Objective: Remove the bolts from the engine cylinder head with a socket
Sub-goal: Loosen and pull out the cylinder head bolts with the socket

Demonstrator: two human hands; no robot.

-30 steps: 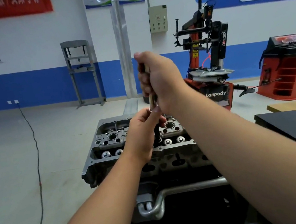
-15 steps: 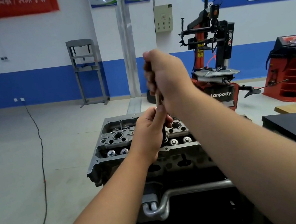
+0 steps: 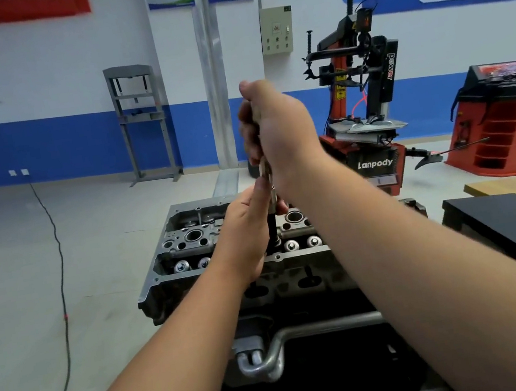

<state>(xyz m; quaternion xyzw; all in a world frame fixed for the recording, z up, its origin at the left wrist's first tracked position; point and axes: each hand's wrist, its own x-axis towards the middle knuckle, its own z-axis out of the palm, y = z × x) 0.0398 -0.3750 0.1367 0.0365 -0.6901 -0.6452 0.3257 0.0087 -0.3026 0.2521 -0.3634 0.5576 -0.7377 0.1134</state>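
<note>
Here both hands (image 3: pixel 277 132) clench the socket tool (image 3: pixel 266 174), seemingly hiding a bolt on the cylinder head (image 3: pixel 189 239).

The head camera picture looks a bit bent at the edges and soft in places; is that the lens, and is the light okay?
Head view: wide-angle lens bows the blue wall stripe; lighting is even and indoor, no harsh shadows; the right hand and left hand on the tool look slightly motion-soft; the cylinder head stays fairly sharp.

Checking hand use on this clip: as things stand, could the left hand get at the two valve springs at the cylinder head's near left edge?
Probably yes, once it lets go: the left hand grips the socket tool, and the valve springs sit uncovered just beside it.
</note>
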